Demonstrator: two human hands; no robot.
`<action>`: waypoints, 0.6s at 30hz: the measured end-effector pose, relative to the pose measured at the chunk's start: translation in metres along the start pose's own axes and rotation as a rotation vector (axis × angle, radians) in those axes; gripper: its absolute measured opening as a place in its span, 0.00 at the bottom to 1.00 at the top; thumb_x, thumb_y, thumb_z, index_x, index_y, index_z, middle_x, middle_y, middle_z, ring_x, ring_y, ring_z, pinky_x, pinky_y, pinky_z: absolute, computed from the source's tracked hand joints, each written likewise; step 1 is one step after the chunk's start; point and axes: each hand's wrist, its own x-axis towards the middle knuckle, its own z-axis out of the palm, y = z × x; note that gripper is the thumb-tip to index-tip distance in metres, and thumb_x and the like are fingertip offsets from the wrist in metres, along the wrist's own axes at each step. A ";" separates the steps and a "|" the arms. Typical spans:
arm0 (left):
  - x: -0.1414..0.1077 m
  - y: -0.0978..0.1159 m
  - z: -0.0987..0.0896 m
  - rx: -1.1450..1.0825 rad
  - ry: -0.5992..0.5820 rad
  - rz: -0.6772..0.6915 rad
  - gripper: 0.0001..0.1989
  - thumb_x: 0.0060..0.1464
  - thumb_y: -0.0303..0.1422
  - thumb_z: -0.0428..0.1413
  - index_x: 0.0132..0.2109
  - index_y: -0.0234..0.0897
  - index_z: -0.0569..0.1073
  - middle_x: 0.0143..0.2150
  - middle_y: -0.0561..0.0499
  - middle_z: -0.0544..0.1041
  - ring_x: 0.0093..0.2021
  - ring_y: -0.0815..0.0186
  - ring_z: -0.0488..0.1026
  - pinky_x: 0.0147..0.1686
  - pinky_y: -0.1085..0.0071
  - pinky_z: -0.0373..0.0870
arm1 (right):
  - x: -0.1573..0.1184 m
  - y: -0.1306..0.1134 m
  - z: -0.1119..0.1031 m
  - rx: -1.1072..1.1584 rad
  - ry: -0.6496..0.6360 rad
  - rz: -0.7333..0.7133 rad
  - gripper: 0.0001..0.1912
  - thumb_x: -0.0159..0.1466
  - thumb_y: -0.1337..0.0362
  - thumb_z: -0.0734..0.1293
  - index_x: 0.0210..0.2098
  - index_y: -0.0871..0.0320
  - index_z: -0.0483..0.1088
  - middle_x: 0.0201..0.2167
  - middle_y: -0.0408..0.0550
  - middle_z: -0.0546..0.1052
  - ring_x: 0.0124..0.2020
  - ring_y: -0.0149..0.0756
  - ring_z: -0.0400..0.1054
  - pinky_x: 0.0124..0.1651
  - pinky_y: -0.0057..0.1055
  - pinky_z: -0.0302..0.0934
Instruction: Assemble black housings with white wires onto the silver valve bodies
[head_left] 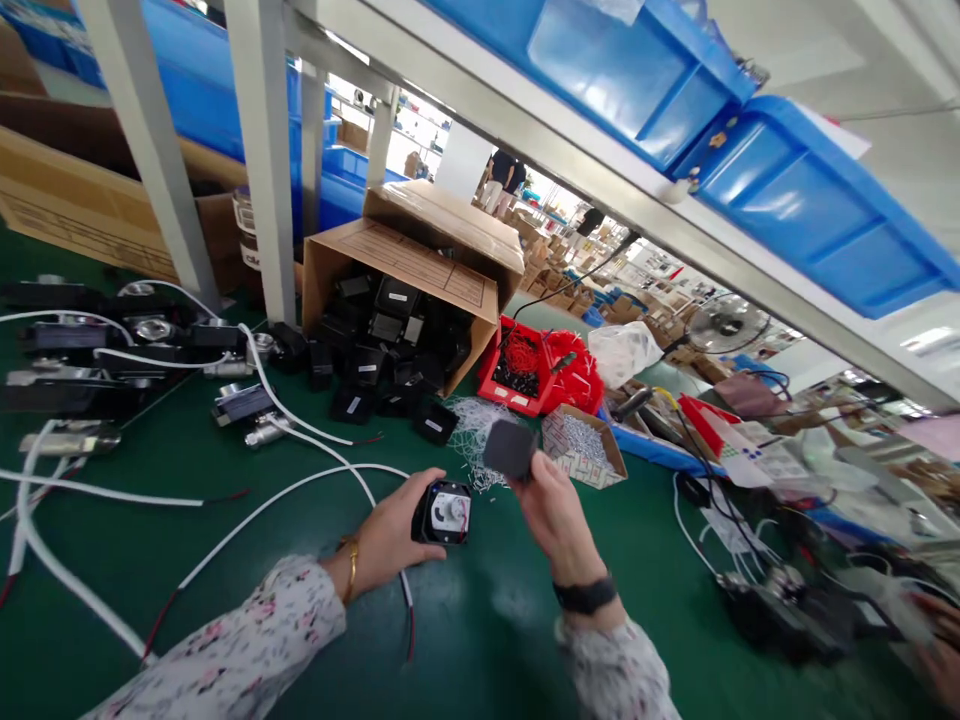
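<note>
my L hand (384,535) has the open black housing (450,514) btwn thumb n fingers, n the squarish black cover (510,450) (no obvious long axis tbh) is pinched in my R hand (553,503), up n right of my L fingertips, not touching

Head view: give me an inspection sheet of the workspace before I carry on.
Surface: green bench top, carrying parts, boxes and cables.
Job's things: open black housing, inner mechanism exposed; dark square piece, held apart from it.
Clutter: cardboard box with black parts in and before it; loose white strands; red bin; small carton of small pieces.
Hands: left hand grips the housing; right hand grips the square piece.
Cables: white cables across the left side, some ends showing red wire.
Surroundings: blue bins overhead; fan behind; another person's hand, blurred, at the right edge.
</note>
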 end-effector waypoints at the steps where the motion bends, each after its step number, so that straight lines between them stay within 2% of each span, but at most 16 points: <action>1: 0.000 0.000 0.000 -0.005 -0.002 -0.008 0.41 0.36 0.25 0.65 0.58 0.44 0.58 0.57 0.49 0.67 0.56 0.55 0.66 0.57 0.59 0.63 | -0.023 0.012 -0.015 0.042 -0.001 0.091 0.27 0.60 0.42 0.59 0.40 0.60 0.70 0.38 0.54 0.74 0.36 0.41 0.69 0.38 0.37 0.66; 3: 0.001 0.001 0.000 0.002 -0.011 -0.027 0.41 0.37 0.26 0.65 0.59 0.44 0.58 0.58 0.49 0.66 0.57 0.55 0.65 0.57 0.59 0.62 | -0.065 0.036 -0.037 0.077 0.003 0.251 0.29 0.56 0.41 0.64 0.37 0.63 0.72 0.33 0.57 0.75 0.31 0.41 0.70 0.32 0.37 0.66; 5: 0.002 0.001 0.001 0.025 -0.021 -0.047 0.41 0.39 0.26 0.64 0.59 0.44 0.57 0.58 0.49 0.66 0.57 0.56 0.65 0.58 0.59 0.61 | -0.093 0.054 -0.053 0.040 0.027 0.374 0.30 0.54 0.40 0.65 0.35 0.65 0.73 0.31 0.58 0.75 0.28 0.43 0.70 0.30 0.40 0.67; 6: 0.002 0.001 0.002 0.039 -0.024 -0.057 0.41 0.40 0.26 0.64 0.60 0.44 0.56 0.59 0.48 0.65 0.57 0.56 0.65 0.58 0.60 0.61 | -0.101 0.059 -0.058 0.001 0.053 0.412 0.31 0.54 0.40 0.65 0.35 0.66 0.73 0.32 0.59 0.74 0.30 0.45 0.70 0.32 0.42 0.67; 8: 0.002 0.002 0.002 0.061 -0.027 -0.071 0.41 0.40 0.27 0.64 0.61 0.43 0.56 0.59 0.48 0.65 0.57 0.56 0.64 0.58 0.60 0.60 | -0.108 0.063 -0.065 -0.096 0.146 0.419 0.30 0.53 0.43 0.68 0.41 0.64 0.72 0.42 0.62 0.72 0.42 0.52 0.68 0.44 0.48 0.65; 10: 0.002 0.004 0.002 0.072 -0.023 -0.074 0.42 0.40 0.27 0.64 0.61 0.43 0.55 0.60 0.48 0.64 0.58 0.56 0.63 0.59 0.60 0.60 | -0.109 0.061 -0.064 -0.304 0.159 0.288 0.35 0.51 0.50 0.72 0.53 0.60 0.65 0.57 0.59 0.61 0.58 0.56 0.53 0.59 0.52 0.51; 11: 0.002 0.005 0.002 0.071 -0.020 -0.074 0.43 0.40 0.27 0.64 0.62 0.43 0.54 0.60 0.48 0.64 0.58 0.56 0.63 0.59 0.60 0.60 | -0.109 0.060 -0.060 -0.434 0.098 0.194 0.39 0.50 0.53 0.73 0.59 0.56 0.60 0.62 0.55 0.54 0.62 0.56 0.44 0.63 0.53 0.43; 12: 0.001 0.005 0.002 0.064 -0.016 -0.073 0.45 0.39 0.27 0.64 0.63 0.44 0.53 0.60 0.48 0.64 0.58 0.56 0.64 0.58 0.61 0.60 | -0.109 0.060 -0.055 -0.562 0.006 0.102 0.43 0.50 0.58 0.73 0.62 0.53 0.54 0.64 0.52 0.51 0.64 0.55 0.40 0.64 0.54 0.39; 14: 0.001 0.006 0.002 0.040 -0.006 -0.068 0.48 0.39 0.26 0.65 0.64 0.45 0.50 0.59 0.48 0.64 0.57 0.57 0.65 0.57 0.61 0.61 | -0.110 0.061 -0.044 -0.728 -0.182 -0.033 0.45 0.52 0.65 0.72 0.64 0.50 0.49 0.62 0.53 0.53 0.63 0.55 0.43 0.62 0.57 0.42; 15: 0.001 0.006 0.002 0.028 0.000 -0.062 0.48 0.39 0.26 0.65 0.64 0.45 0.50 0.59 0.47 0.65 0.57 0.57 0.65 0.57 0.61 0.61 | -0.110 0.062 -0.038 -0.736 -0.232 -0.063 0.45 0.52 0.68 0.71 0.64 0.49 0.47 0.61 0.54 0.55 0.61 0.54 0.47 0.61 0.57 0.46; 18: 0.001 0.004 0.001 0.000 0.010 -0.020 0.44 0.38 0.26 0.65 0.61 0.42 0.55 0.58 0.46 0.66 0.57 0.56 0.64 0.57 0.60 0.61 | -0.103 0.056 -0.023 -0.631 -0.219 -0.146 0.47 0.54 0.71 0.68 0.65 0.49 0.40 0.58 0.55 0.55 0.60 0.52 0.50 0.60 0.56 0.50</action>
